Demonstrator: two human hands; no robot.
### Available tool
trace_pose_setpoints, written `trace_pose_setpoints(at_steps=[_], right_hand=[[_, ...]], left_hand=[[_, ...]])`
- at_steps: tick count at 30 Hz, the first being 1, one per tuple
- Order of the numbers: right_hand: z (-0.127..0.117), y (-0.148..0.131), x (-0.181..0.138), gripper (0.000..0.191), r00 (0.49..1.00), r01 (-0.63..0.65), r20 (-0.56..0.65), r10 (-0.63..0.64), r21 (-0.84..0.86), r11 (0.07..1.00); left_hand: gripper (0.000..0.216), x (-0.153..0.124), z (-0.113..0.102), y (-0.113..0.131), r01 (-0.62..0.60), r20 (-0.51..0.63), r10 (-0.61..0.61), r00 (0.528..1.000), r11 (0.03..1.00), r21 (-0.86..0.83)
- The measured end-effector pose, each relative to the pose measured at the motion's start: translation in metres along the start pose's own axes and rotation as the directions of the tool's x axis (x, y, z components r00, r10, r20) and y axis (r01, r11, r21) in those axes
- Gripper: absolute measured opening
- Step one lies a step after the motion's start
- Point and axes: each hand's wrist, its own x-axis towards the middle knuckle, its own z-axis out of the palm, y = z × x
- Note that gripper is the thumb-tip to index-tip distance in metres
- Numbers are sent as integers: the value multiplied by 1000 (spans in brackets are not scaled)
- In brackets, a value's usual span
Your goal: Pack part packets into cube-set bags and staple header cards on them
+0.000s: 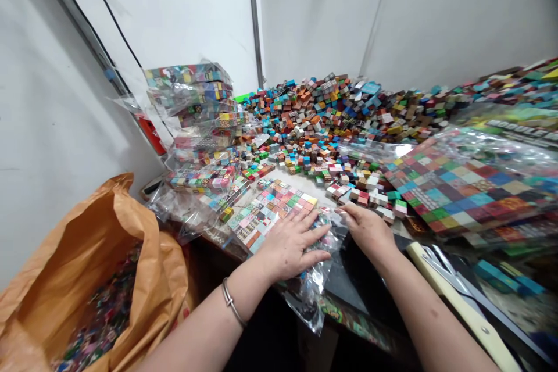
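On the pale table (pixel 300 178), just left of centre, we have a flat, tight-set slab of small multicoloured printed cubes (pixel 267 213), with clear, shiny plastic film (pixel 317 296) at its right side and under our fingers. Our left hand (pixel 288 249) lies across the slab's right part and the film, its grip spread and palm down, holding nothing between the fingers. At our right hand (pixel 369 232) the thumb and forefinger come close together by the film's far right edge; we cannot tell whether that grip is pinching the film. To handle this well, we should keep the left palm flat and the pressure even, so the rows stay square and no cube pops up. We do best to draw the film low and smoothly, because a sharp tug could tear it or skew the slab. It also seems wise to keep our right forearm off the cream-handled tool with metal blades (pixel 462 302) at near right, and our fingers off the heap of loose coloured cubes (pixel 314 122) beyond.
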Motion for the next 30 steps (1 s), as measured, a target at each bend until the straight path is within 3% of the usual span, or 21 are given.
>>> trace_pose_setpoints(at_steps=[6, 10, 14, 17, 25, 30], right_hand=[[5, 14, -15, 25, 996, 0, -84, 2, 35, 999], [-4, 3, -42, 22, 978, 15, -208, -4, 52, 999], [2, -17, -68, 22, 979, 174, -133, -153, 163, 971], [16, -22, -70, 30, 955, 287, -134, -264, 199, 937], [29, -9, -75, 43, 926, 364, -115, -358, 33, 931], [29, -20, -66, 46, 936, 351, -2, -353, -95, 931]], left_hand=[[54, -1, 3, -1, 12, -10, -12, 1000, 1000, -12], [54, -1, 3, -1, 17, -4, -17, 1000, 999, -36], [64, -2, -1, 0, 57, 2, -57, 998, 993, -106], [66, -3, -3, 1, 51, -6, -53, 999, 987, -150], [64, -4, -1, -4, 134, -22, -146, 989, 952, -275], [59, -1, -1, -4, 52, 19, -49, 999, 970, -236]])
